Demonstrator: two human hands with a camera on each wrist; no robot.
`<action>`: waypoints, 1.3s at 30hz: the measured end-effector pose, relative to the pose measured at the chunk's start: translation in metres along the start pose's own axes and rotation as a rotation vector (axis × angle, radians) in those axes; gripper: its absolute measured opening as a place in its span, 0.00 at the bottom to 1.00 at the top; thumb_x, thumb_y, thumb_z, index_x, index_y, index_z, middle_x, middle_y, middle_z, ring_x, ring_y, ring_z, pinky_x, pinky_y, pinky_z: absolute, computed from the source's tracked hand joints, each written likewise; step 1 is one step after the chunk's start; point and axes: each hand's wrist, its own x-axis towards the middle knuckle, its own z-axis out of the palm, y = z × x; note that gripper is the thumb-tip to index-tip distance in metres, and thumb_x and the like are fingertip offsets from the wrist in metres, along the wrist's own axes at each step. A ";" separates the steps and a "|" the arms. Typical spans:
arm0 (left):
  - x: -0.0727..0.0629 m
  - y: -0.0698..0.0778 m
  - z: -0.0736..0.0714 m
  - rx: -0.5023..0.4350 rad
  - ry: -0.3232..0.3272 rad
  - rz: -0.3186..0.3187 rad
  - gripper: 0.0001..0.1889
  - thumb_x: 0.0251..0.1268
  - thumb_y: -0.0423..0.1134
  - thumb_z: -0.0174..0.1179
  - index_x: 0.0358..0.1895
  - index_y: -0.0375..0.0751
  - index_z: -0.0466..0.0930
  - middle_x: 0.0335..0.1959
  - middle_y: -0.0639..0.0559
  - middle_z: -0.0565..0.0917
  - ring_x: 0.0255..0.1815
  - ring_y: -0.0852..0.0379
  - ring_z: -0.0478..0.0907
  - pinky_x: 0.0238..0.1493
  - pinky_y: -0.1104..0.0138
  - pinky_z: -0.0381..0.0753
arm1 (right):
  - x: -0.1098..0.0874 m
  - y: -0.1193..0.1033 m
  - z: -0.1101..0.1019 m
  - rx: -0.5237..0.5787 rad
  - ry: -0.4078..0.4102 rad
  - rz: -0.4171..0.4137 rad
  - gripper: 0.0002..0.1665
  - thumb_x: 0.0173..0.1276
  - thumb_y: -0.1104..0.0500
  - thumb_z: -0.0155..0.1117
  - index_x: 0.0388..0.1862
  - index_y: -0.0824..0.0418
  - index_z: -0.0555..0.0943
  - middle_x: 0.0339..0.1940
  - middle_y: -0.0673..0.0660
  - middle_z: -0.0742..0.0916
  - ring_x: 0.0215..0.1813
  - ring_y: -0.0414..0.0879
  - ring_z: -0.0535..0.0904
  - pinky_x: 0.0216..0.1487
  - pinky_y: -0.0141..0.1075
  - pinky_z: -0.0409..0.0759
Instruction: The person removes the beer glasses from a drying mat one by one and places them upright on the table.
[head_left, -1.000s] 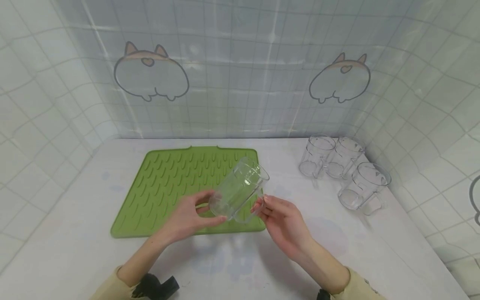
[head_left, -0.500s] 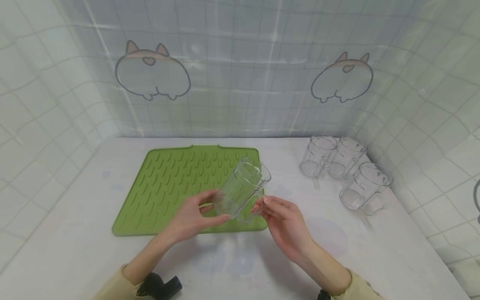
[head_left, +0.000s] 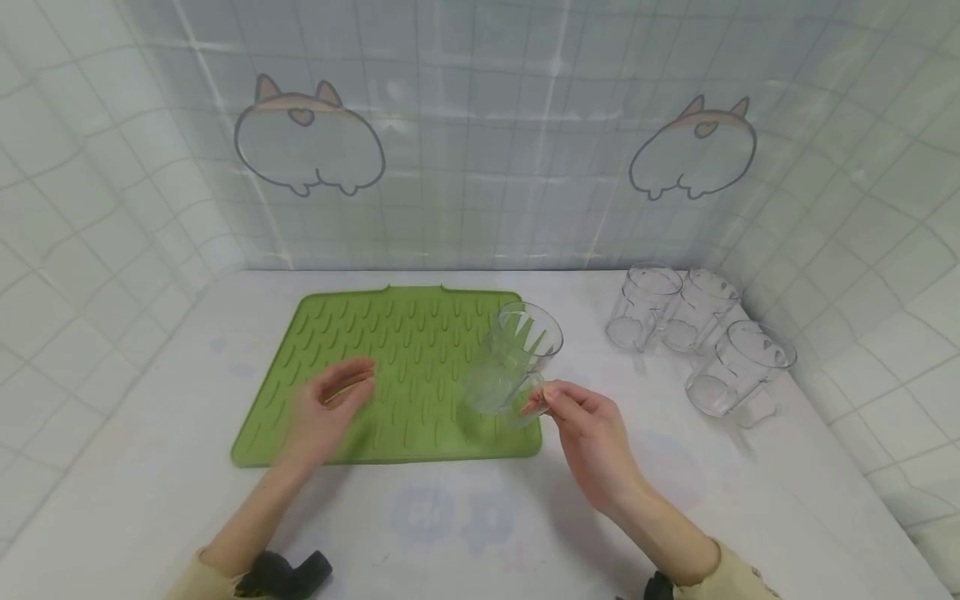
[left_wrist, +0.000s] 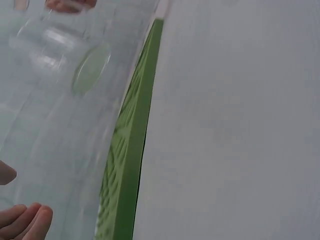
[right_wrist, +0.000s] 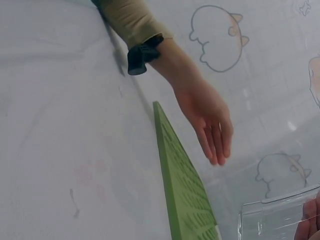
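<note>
In the head view a clear mug (head_left: 506, 367) tilts over the right side of a green ridged mat (head_left: 390, 417). My right hand (head_left: 596, 437) pinches the mug's handle between thumb and fingers. My left hand (head_left: 322, 417) is apart from the mug, above the left half of the mat, with nothing between its loosely bent fingers. In the left wrist view the mug (left_wrist: 60, 50) hangs above the mat's edge, its base toward the mat. The right wrist view shows my left hand (right_wrist: 207, 120) with its fingers pointing down.
Several clear mugs matching the held one stand at the right: one mug (head_left: 645, 304) at the back, another mug (head_left: 701, 308) beside it, and a nearer mug (head_left: 741, 367). A tiled wall covering (head_left: 480, 167) rises behind the white table (head_left: 450, 533).
My left hand has let go of the mug's base and moved left over the mat. My right hand has carried the mug slightly right and up in the head view.
</note>
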 end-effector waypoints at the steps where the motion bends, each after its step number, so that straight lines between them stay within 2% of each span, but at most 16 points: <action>1: 0.001 -0.002 -0.006 0.007 0.028 -0.002 0.22 0.73 0.39 0.60 0.64 0.32 0.73 0.56 0.54 0.83 0.56 0.70 0.78 0.57 0.82 0.79 | 0.000 0.000 -0.001 -0.004 0.008 -0.005 0.11 0.76 0.64 0.55 0.38 0.58 0.86 0.33 0.48 0.87 0.45 0.42 0.83 0.68 0.32 0.73; 3: 0.002 -0.004 -0.016 0.030 0.069 -0.012 0.22 0.74 0.41 0.59 0.64 0.31 0.73 0.52 0.64 0.83 0.53 0.74 0.78 0.56 0.83 0.78 | 0.000 0.000 -0.004 -0.016 0.022 -0.016 0.11 0.75 0.64 0.55 0.38 0.60 0.85 0.33 0.48 0.87 0.45 0.43 0.82 0.68 0.32 0.74; 5: 0.003 -0.007 -0.026 0.068 0.097 -0.027 0.23 0.74 0.43 0.59 0.64 0.33 0.73 0.52 0.66 0.82 0.52 0.77 0.77 0.55 0.84 0.78 | 0.000 0.000 -0.007 -0.028 0.033 -0.027 0.11 0.76 0.64 0.55 0.38 0.60 0.85 0.33 0.49 0.87 0.45 0.43 0.82 0.67 0.31 0.74; 8: 0.005 -0.012 -0.037 0.118 0.139 -0.053 0.23 0.74 0.44 0.58 0.65 0.35 0.74 0.55 0.59 0.83 0.51 0.78 0.77 0.53 0.85 0.78 | -0.001 0.000 -0.010 -0.047 0.039 -0.045 0.11 0.76 0.64 0.55 0.38 0.61 0.85 0.33 0.48 0.87 0.45 0.43 0.82 0.66 0.31 0.74; 12: 0.009 -0.024 -0.049 0.160 0.230 -0.072 0.22 0.74 0.43 0.58 0.64 0.35 0.75 0.59 0.49 0.83 0.50 0.80 0.77 0.52 0.86 0.78 | -0.001 0.002 -0.016 -0.073 0.052 -0.068 0.11 0.77 0.63 0.55 0.39 0.60 0.85 0.34 0.48 0.86 0.45 0.43 0.81 0.66 0.32 0.73; 19: 0.017 -0.049 -0.071 0.130 0.415 -0.129 0.20 0.69 0.34 0.60 0.63 0.34 0.77 0.52 0.59 0.87 0.48 0.79 0.79 0.50 0.87 0.78 | -0.002 0.003 -0.022 -0.102 0.063 -0.087 0.10 0.77 0.62 0.56 0.39 0.60 0.85 0.33 0.49 0.85 0.47 0.44 0.79 0.69 0.36 0.66; 21: 0.020 -0.055 -0.078 0.174 0.446 -0.163 0.21 0.69 0.34 0.59 0.64 0.36 0.76 0.55 0.56 0.86 0.49 0.78 0.79 0.51 0.88 0.78 | -0.003 0.004 -0.024 -0.105 0.065 -0.088 0.11 0.77 0.62 0.55 0.38 0.60 0.85 0.33 0.49 0.85 0.47 0.44 0.79 0.69 0.36 0.65; 24: 0.022 -0.062 -0.087 0.245 0.490 -0.205 0.22 0.69 0.34 0.57 0.66 0.38 0.76 0.61 0.47 0.83 0.55 0.68 0.81 0.55 0.85 0.78 | -0.003 0.004 -0.026 -0.111 0.069 -0.088 0.11 0.77 0.62 0.55 0.37 0.58 0.85 0.32 0.48 0.84 0.48 0.44 0.78 0.68 0.36 0.65; 26: 0.023 -0.067 -0.091 0.295 0.509 -0.234 0.23 0.68 0.35 0.55 0.66 0.40 0.75 0.63 0.45 0.81 0.60 0.61 0.80 0.59 0.82 0.77 | -0.003 0.005 -0.026 -0.115 0.075 -0.087 0.11 0.77 0.62 0.55 0.37 0.58 0.85 0.32 0.48 0.84 0.48 0.44 0.78 0.68 0.35 0.67; 28: 0.023 -0.070 -0.094 0.319 0.523 -0.243 0.23 0.68 0.34 0.54 0.67 0.41 0.75 0.64 0.43 0.80 0.64 0.53 0.78 0.64 0.78 0.77 | -0.003 0.005 -0.027 -0.117 0.084 -0.091 0.11 0.77 0.63 0.55 0.39 0.64 0.84 0.32 0.49 0.84 0.48 0.44 0.78 0.67 0.34 0.68; 32: 0.024 -0.076 -0.098 0.350 0.484 -0.270 0.25 0.68 0.33 0.54 0.69 0.41 0.73 0.66 0.43 0.78 0.65 0.48 0.77 0.64 0.76 0.78 | -0.004 0.006 -0.029 -0.114 0.112 -0.096 0.13 0.76 0.63 0.56 0.42 0.76 0.81 0.32 0.50 0.84 0.47 0.44 0.78 0.67 0.34 0.69; 35: 0.025 -0.079 -0.099 0.336 0.453 -0.289 0.26 0.68 0.31 0.54 0.70 0.40 0.71 0.67 0.42 0.77 0.61 0.56 0.80 0.57 0.82 0.79 | -0.006 0.006 -0.032 -0.115 0.121 -0.094 0.16 0.76 0.64 0.55 0.44 0.80 0.78 0.31 0.50 0.84 0.46 0.44 0.78 0.67 0.35 0.68; 39: 0.025 -0.081 -0.100 0.257 0.436 -0.303 0.26 0.67 0.28 0.54 0.70 0.36 0.70 0.66 0.39 0.77 0.52 0.71 0.79 0.52 0.86 0.78 | -0.007 0.007 -0.035 -0.126 0.126 -0.097 0.17 0.76 0.64 0.55 0.46 0.83 0.77 0.31 0.50 0.84 0.45 0.44 0.78 0.67 0.35 0.68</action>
